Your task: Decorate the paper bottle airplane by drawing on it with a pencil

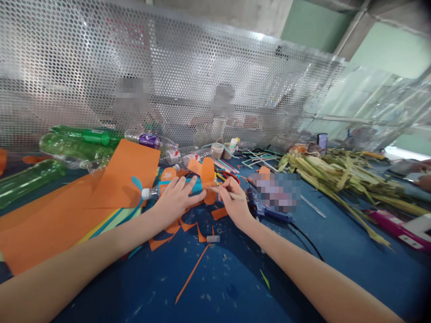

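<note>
A small plastic bottle wrapped in blue paper (164, 185) lies on its side, its white cap (146, 194) to the left. My left hand (178, 196) rests over the wrap with bent, spread fingers, holding the bottle steady. Orange paper pieces shaped like fins (208, 172) stand out at the bottle's right end. In the closed fingers of my right hand (234, 204) is a thin, pale wooden pencil (236, 196), its tip pointing left at the orange paper by the bottle. The exact contact at the tip is too small to make out.
Orange paper sheets (126, 175) and green bottles (79, 146) lie on the left. A blue glue gun (272, 213) with a black cord sits right of my right hand. Dried husks (323, 179) spread across the right. Orange scraps (193, 273) litter the blue table (232, 287); perforated metal (188, 58) stands behind.
</note>
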